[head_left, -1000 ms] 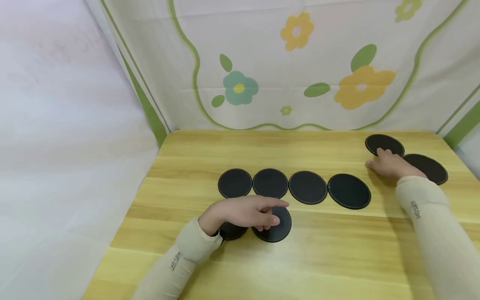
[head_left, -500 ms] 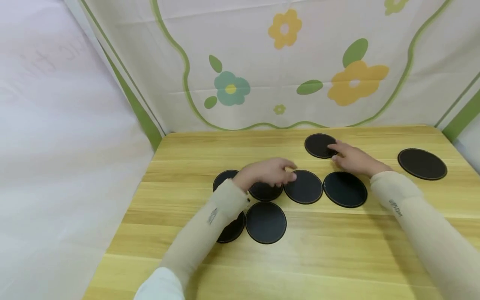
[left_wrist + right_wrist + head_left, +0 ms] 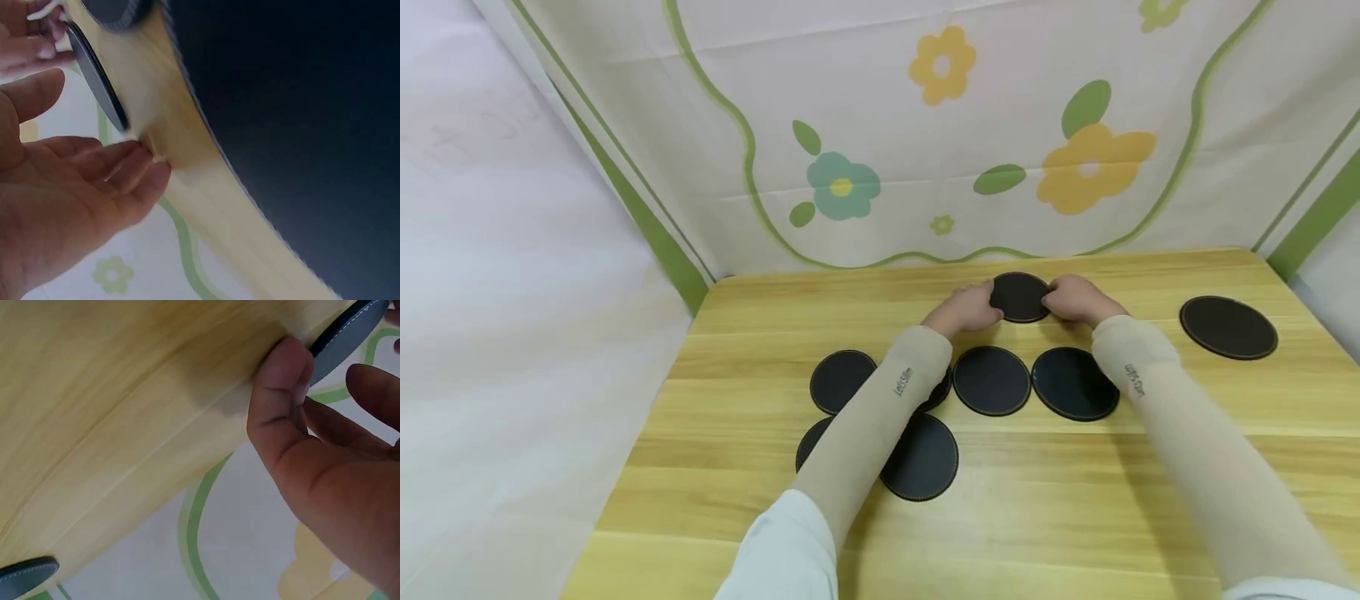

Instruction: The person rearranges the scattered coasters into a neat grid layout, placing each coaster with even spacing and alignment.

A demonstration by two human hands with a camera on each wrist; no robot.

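A round black coaster (image 3: 1019, 297) with a stitched rim lies flat near the back edge of the wooden table. My left hand (image 3: 968, 309) is at its left side, and my right hand (image 3: 1075, 299) touches the opposite rim. In the left wrist view, the left fingers (image 3: 128, 165) are loosely bent beside that coaster (image 3: 97, 78), the thumb apart from them. The right wrist view has the right hand's bent fingers (image 3: 287, 365) on the table by the coaster's edge (image 3: 350, 340), the thumb standing away. Neither hand visibly pinches the rim.
Below my hands runs a row of similar coasters, including a middle one (image 3: 992, 381) and a right one (image 3: 1074, 383); the left forearm partly covers others, among them a front one (image 3: 920, 457). Another coaster (image 3: 1228, 327) lies far right. A flowered cloth (image 3: 895, 108) hangs behind the table.
The back coaster has slid left from beside the far-right one, my right hand moving with it. My left hand has gone from the front coasters, over the row, to its left rim.
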